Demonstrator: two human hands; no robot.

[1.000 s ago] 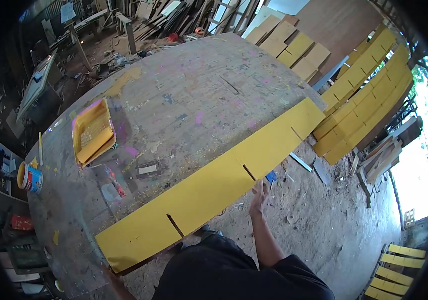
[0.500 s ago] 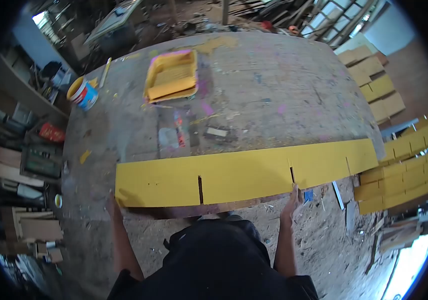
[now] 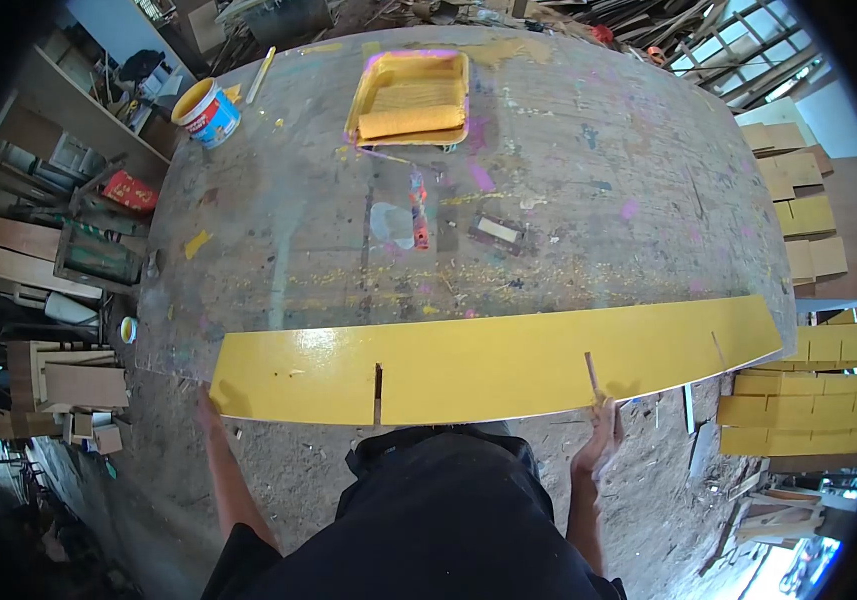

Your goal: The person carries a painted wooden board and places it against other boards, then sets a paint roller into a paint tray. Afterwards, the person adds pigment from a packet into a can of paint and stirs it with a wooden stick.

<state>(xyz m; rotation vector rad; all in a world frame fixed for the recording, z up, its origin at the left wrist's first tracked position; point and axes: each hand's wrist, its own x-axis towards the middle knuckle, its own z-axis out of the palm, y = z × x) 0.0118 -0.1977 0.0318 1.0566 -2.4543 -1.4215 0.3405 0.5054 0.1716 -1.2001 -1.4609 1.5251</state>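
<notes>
A long yellow-painted board with narrow slots along its near edge lies across the front of the worktable, its near edge reaching past the table toward my body. At its left end my left hand is closed on the corner, fingers partly hidden. My right hand grips the near edge by the right-hand slot, its fingers going under the board. Wet shine shows on the paint at the left.
A paint tray holding a yellow roller sits at the back, with a paint bucket and a stick to its left. Several slotted yellow boards are stacked at right. A small block lies mid-table.
The board has come nearer my body and its near edge now covers the table's front edge. Both hands keep their hold. The camera view has shifted, so the tray and bucket appear higher and farther right.
</notes>
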